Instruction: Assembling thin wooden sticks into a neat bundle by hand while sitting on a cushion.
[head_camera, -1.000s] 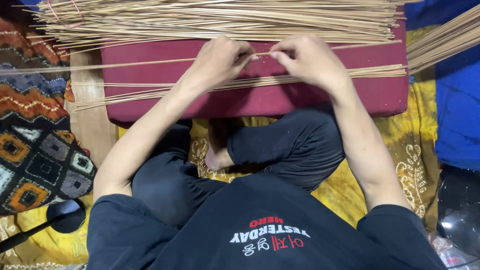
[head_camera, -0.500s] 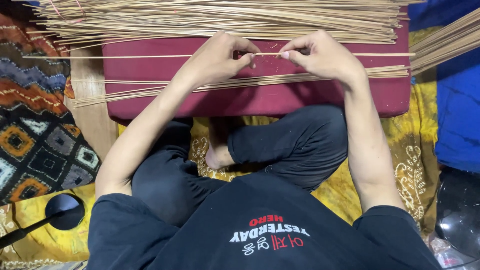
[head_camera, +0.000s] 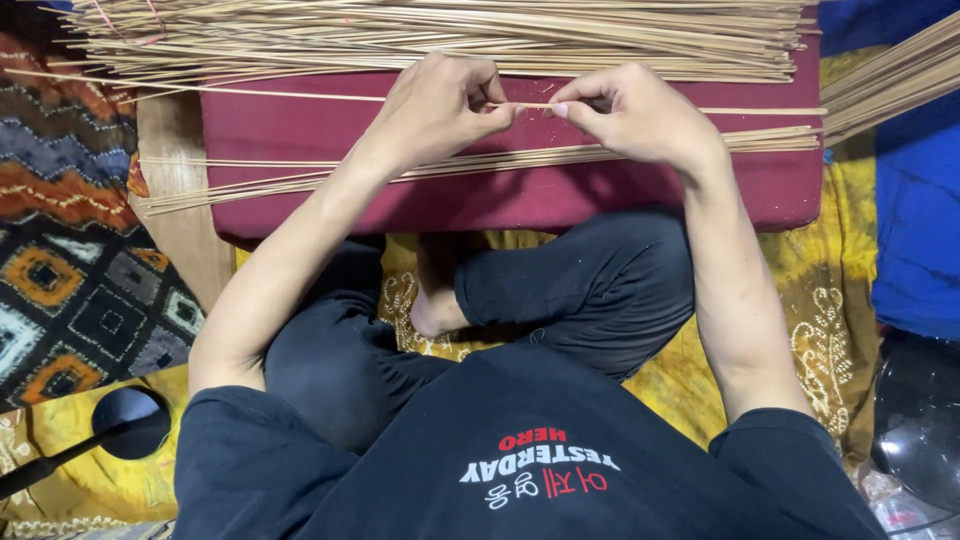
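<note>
We sit cross-legged before the maroon cushion (head_camera: 500, 200), and both hands meet above its middle. Our left hand (head_camera: 435, 105) and right hand (head_camera: 640, 110) each pinch one thin stick (head_camera: 760, 110) between thumb and fingertips, the other fingers curled in, the stick lying along the cushion. A small row of sticks (head_camera: 480, 165) lies on the cushion's near half; the big pile (head_camera: 450, 35) on its far edge looks much larger, so we judge most remains

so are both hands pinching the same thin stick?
Yes: the left hand and right hand each pinch one thin stick that spans the gap between them above the maroon cushion.
</note>
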